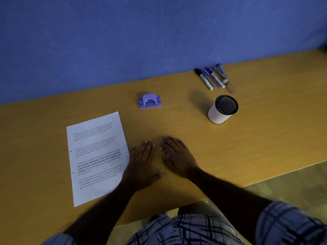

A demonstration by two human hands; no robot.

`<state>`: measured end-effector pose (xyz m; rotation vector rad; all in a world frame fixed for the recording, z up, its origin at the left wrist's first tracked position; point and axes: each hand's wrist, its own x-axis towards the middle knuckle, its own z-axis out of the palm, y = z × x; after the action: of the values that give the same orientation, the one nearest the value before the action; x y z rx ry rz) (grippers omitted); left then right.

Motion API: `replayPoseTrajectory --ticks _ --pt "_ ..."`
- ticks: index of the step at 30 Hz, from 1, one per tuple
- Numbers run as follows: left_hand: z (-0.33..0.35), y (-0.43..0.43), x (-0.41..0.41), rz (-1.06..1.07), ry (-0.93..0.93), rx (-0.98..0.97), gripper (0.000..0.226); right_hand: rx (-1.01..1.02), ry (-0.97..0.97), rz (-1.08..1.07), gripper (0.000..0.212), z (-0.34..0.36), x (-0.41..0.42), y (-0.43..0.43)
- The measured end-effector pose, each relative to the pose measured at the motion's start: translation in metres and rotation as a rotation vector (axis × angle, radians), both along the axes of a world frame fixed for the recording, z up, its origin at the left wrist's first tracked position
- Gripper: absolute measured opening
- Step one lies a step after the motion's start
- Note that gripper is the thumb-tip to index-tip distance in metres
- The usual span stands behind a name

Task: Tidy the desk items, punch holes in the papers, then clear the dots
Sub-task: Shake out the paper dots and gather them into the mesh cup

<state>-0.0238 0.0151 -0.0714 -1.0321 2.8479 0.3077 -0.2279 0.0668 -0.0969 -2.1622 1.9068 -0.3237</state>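
A stack of printed white papers (98,156) lies on the wooden desk (247,138) at the left, with two punched holes along its left edge. My left hand (143,165) lies flat on the desk with straight fingers, its outer edge touching the papers' right side. My right hand (178,156) lies flat just to the right of it, fingers straight. A few small white paper dots (163,150) sit on the desk between the two hands. A purple hole punch (150,101) stands further back, clear of both hands.
A white pen cup with a black mesh inside (222,110) stands at the right. Several markers and pens (215,77) lie side by side against the blue wall (123,41). The desk's front edge runs just below my forearms.
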Motion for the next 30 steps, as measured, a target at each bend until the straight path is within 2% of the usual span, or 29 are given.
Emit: replayPoseTrajectory --ticks 4,13,15,17,19,21,24,27,30 --pt "-0.001 -0.001 0.000 -0.011 -0.002 -0.001 0.108 0.040 0.014 0.224 0.062 -0.001 0.007 -0.005" --pt "0.001 -0.003 -0.004 -0.020 -0.004 0.021 0.105 0.096 0.120 0.306 0.069 0.001 -0.019 0.033" --pt "0.002 -0.003 -0.005 -0.031 -0.006 0.006 0.104 0.086 0.112 0.257 0.068 0.002 -0.024 0.040" --pt "0.002 -0.004 -0.005 -0.035 -0.019 0.002 0.105 0.100 0.110 0.107 0.071 0.004 -0.030 0.045" --pt "0.002 -0.003 -0.004 -0.035 -0.029 0.000 0.105 0.138 0.127 -0.069 0.080 0.003 -0.036 0.051" --pt "0.002 -0.003 -0.003 -0.037 -0.034 0.003 0.105 0.161 0.145 -0.150 0.092 -0.001 -0.034 0.057" --pt "0.003 -0.002 0.000 -0.040 -0.032 0.013 0.103 0.134 0.149 -0.122 0.097 -0.003 -0.017 0.061" --pt "0.004 -0.002 0.002 -0.045 -0.028 0.006 0.103 0.088 0.160 -0.047 0.085 -0.004 0.000 0.060" --pt "0.004 -0.004 0.004 -0.055 -0.064 -0.018 0.102 0.076 0.105 -0.093 0.077 -0.001 0.002 0.055"
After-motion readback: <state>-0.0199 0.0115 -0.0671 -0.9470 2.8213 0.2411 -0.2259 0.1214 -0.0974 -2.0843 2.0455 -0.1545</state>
